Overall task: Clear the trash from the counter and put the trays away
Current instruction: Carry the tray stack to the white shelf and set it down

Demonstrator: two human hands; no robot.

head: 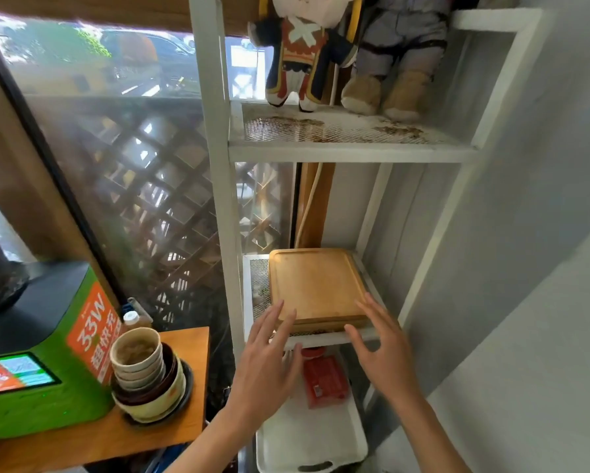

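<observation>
A stack of wooden trays lies flat on the middle mesh shelf of a white metal rack. My left hand hovers in front of the stack's near-left corner, fingers spread, holding nothing. On the other side, my right hand is open too, its fingertips close to the near-right corner of the trays. Whether either hand touches the wood I cannot tell.
A white tray with a red packet sits on the shelf below. Plush dolls stand on the top shelf. To the left, a wooden counter carries stacked bowls and a green machine. A grey wall closes the right.
</observation>
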